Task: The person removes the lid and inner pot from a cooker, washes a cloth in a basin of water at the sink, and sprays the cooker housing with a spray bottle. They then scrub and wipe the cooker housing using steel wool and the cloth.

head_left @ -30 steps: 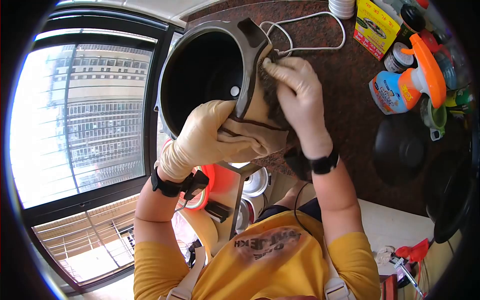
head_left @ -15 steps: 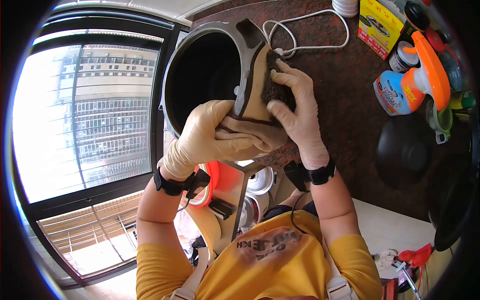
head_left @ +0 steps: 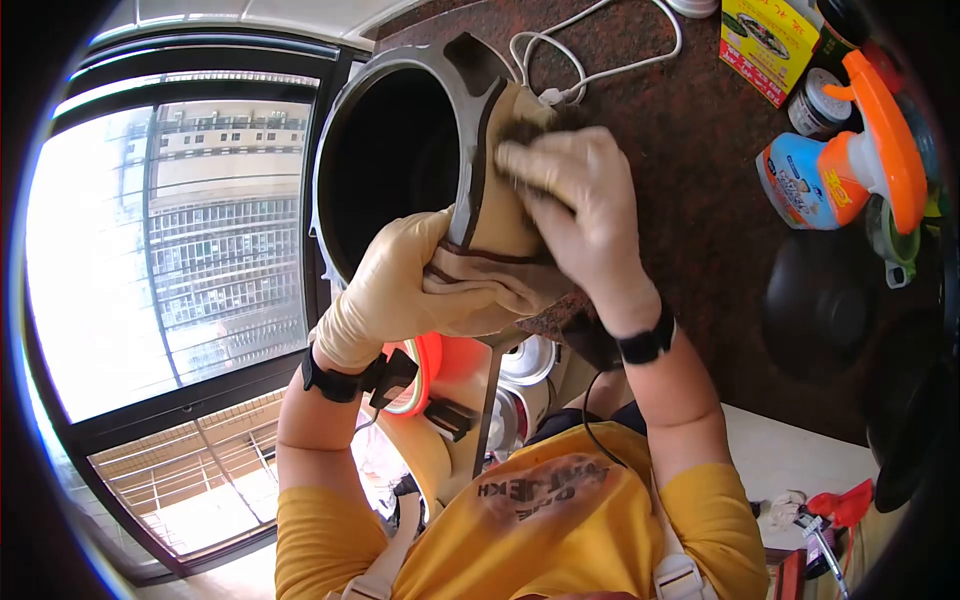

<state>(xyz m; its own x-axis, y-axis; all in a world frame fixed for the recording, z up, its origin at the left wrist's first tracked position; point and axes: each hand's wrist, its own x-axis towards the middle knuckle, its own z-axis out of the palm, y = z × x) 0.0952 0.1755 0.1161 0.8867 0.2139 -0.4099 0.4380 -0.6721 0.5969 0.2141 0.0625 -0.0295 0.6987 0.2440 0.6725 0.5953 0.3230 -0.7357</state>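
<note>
A pot-like appliance body (head_left: 468, 75) with a dark round opening is tilted, its mouth toward the window. My left hand (head_left: 395, 285), in a cream glove, grips its lower rim together with a folded beige-grey cloth (head_left: 500, 268). My right hand (head_left: 590, 200), gloved too, presses a dark wiry scrubber (head_left: 522, 132) on the beige outer side of the body; the scrubber is blurred and mostly hidden by the fingers.
On the dark countertop (head_left: 700, 180) lies a white cord (head_left: 632, 68). At the right stand a yellow box (head_left: 768, 45), a jar (head_left: 822, 105), an orange-and-blue spray bottle (head_left: 815, 180) and a green-rimmed strainer (head_left: 892, 235). A barred window (head_left: 200, 240) is at the left.
My right hand and the scrubber have shifted along the appliance's side, up and to the left since half a second ago. The appliance sits slightly further left in view.
</note>
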